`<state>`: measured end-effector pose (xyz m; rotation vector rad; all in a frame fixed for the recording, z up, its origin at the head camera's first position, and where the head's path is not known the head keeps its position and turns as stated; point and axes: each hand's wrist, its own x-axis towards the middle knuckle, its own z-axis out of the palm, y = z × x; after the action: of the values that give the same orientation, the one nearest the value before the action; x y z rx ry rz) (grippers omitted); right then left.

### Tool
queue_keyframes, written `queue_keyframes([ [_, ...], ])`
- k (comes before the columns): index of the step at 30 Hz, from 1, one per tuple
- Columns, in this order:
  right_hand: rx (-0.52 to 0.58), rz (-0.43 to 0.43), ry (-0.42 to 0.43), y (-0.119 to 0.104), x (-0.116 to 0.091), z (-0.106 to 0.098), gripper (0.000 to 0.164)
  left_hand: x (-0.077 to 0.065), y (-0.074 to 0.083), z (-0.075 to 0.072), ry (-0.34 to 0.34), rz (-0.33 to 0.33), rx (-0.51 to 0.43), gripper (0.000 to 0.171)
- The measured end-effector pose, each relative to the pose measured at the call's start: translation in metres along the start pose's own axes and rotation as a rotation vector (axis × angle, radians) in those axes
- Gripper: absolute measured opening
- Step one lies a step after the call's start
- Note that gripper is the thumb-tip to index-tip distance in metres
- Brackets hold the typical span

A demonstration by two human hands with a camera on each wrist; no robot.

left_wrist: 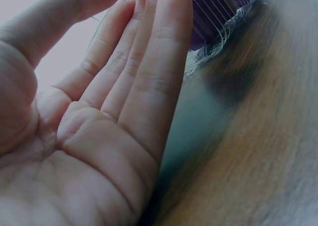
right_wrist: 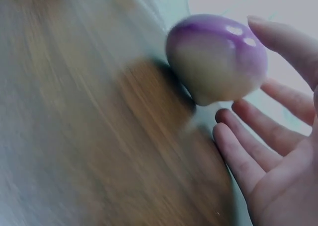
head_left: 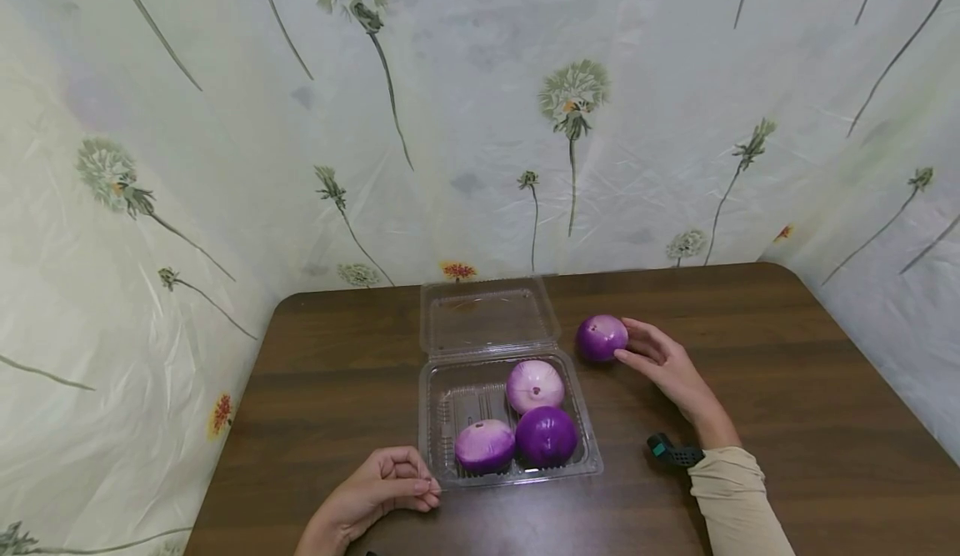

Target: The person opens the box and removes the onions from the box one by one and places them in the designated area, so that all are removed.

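A clear plastic clamshell container (head_left: pixel 510 479) lies open on the table, its lid (head_left: pixel 487 314) folded back. Inside are a pale-faced round vegetable (head_left: pixel 535 387), a two-toned one (head_left: pixel 485 446) and a deep purple one (head_left: pixel 547 437). My left hand (head_left: pixel 382 489) rests by the container's front left corner, fingers fairly straight in the left wrist view. Right of the lid sits another purple-and-white round vegetable (head_left: pixel 602 338), glossy and cream underneath in the right wrist view. My right hand (head_left: pixel 671 368) reaches to its right side, thumb and fingertips spread right at its surface.
A dark wooden table (head_left: pixel 337 373) carries everything. Behind and at both sides hangs a flower-printed curtain (head_left: pixel 480 122), close to the table's back edge. A black wrist strap (head_left: pixel 675 451) is at the right wrist, by a beige sleeve (head_left: pixel 735 498).
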<state>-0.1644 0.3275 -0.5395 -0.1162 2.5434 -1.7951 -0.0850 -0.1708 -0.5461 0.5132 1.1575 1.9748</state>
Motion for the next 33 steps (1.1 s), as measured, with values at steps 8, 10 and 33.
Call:
queue_keyframes([
  [8,-0.083,-0.008,0.035,-0.007,0.007,0.011,0.063,0.0,0.0,0.0,0.038,-0.037,0.011,0.017],
  [10,-0.087,-0.026,0.036,-0.007,0.008,0.012,0.062,0.0,-0.001,-0.001,0.039,-0.036,0.015,0.017],
  [33,0.055,-0.094,-0.151,0.01,-0.004,-0.021,0.057,0.001,0.0,-0.001,0.004,0.003,0.01,0.02],
])
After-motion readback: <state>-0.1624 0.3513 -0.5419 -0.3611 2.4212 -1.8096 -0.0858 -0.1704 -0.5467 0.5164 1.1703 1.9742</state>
